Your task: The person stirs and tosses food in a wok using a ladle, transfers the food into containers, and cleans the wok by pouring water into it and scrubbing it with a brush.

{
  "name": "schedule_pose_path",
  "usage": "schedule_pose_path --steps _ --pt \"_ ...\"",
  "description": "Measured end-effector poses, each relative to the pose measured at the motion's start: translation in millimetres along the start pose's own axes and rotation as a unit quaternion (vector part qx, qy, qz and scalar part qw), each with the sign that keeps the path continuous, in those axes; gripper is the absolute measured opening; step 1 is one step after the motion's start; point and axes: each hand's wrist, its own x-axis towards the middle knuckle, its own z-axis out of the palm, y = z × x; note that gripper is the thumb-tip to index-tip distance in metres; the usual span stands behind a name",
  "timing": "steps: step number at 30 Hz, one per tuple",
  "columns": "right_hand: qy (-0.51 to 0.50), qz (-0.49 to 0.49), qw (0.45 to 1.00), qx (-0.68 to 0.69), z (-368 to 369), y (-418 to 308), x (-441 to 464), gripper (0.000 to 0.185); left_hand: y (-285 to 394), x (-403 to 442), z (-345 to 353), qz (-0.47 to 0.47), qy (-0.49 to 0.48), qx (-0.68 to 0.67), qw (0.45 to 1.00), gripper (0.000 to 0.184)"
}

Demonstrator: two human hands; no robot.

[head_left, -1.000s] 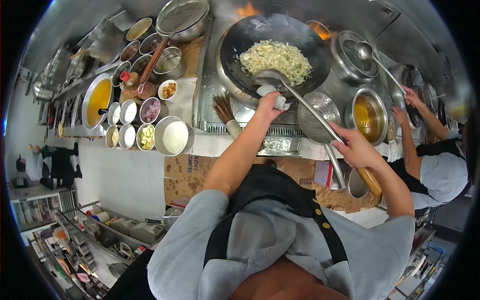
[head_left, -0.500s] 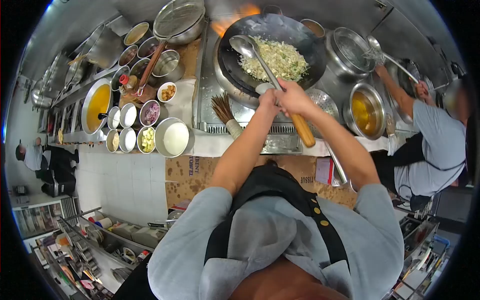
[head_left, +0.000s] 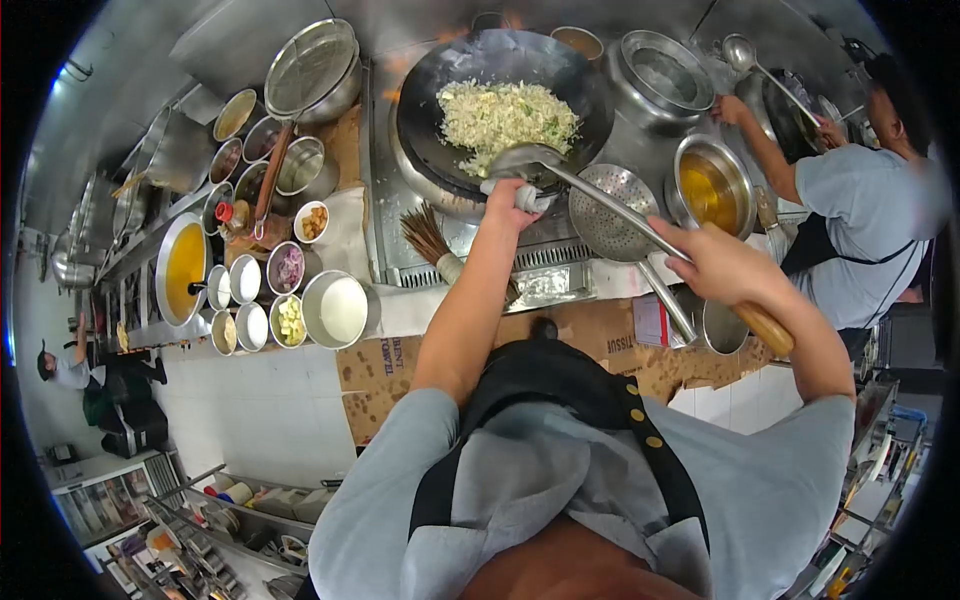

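Observation:
Rice-like food (head_left: pixel 508 118) with green bits lies in a dark wok (head_left: pixel 425 120) on the burner. My left hand (head_left: pixel 505 205) is closed around a folded pale cloth (head_left: pixel 530 196) at the wok's near edge; the cloth partly hides the rim under it. My right hand (head_left: pixel 728 264) is wrapped around a long metal ladle (head_left: pixel 615 208), near its wooden handle end. The ladle's bowl hangs at the wok's near right rim, close to my left hand. Beneath the ladle's shaft a perforated skimmer (head_left: pixel 612 222) rests on the steel counter.
Flames (head_left: pixel 445 38) show behind the wok. A bamboo brush (head_left: pixel 430 235) lies at its near left. Several seasoning bowls and a white cream-coloured pot (head_left: pixel 338 308) stand left. On the right are a bowl of yellow oil (head_left: pixel 708 190) and a co-worker (head_left: pixel 850 195) holding another ladle.
My hands have moved apart. My right hand has drawn right and back with the ladle, whose bowl has left the wok's left side for its near rim. The view has shifted.

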Motion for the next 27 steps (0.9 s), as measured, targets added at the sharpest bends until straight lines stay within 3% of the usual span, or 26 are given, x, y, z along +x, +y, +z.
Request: schedule_pose_path --steps 2,3,6,9,10,12,14,16,18,20,24,27 --pt "0.017 0.038 0.999 0.006 12 9 17 0.052 2 -16 14 0.001 0.011 0.008 1.0 0.035" --pt "0.032 0.051 0.998 0.025 27 25 43 0.052 2 7 8 -0.041 0.029 -0.004 0.999 0.037" --pt "0.016 0.056 0.997 0.057 39 18 32 0.053 -20 -30 20 0.095 0.135 0.012 0.986 0.032" --pt "-0.061 0.07 0.994 0.062 15 -23 -37 0.052 -34 -74 -5 0.06 0.057 0.004 0.997 0.024" --pt "-0.044 0.018 0.995 0.09 22 -19 -46 0.053 -34 -83 -2 0.053 0.047 0.003 0.997 0.021" --pt "-0.074 0.073 0.987 0.12 22 -27 -25 0.055 -38 -95 6 0.044 0.078 0.016 0.996 0.014" --pt "-0.003 0.038 0.994 0.106 50 -4 22 0.056 -31 -43 -8 0.044 0.029 -0.013 0.999 0.014" --pt "0.051 0.063 0.989 0.123 77 7 66 0.056 -51 -36 -22 0.13 0.071 0.015 0.989 0.019" --pt "0.12 0.044 0.99 0.066 101 22 81 0.055 -83 -68 -44 0.124 0.127 0.074 0.981 0.019" --pt "0.145 0.022 0.987 0.068 105 19 64 0.055 -108 -96 -79 0.111 0.09 0.095 0.985 0.023" --pt "0.112 -0.027 0.983 0.146 83 -2 -17 0.059 -70 -105 -40 0.084 0.076 0.029 0.993 0.02" --pt "0.065 0.009 0.991 0.115 76 2 5 0.061 -37 -50 -6 0.071 0.065 0.013 0.995 0.019"
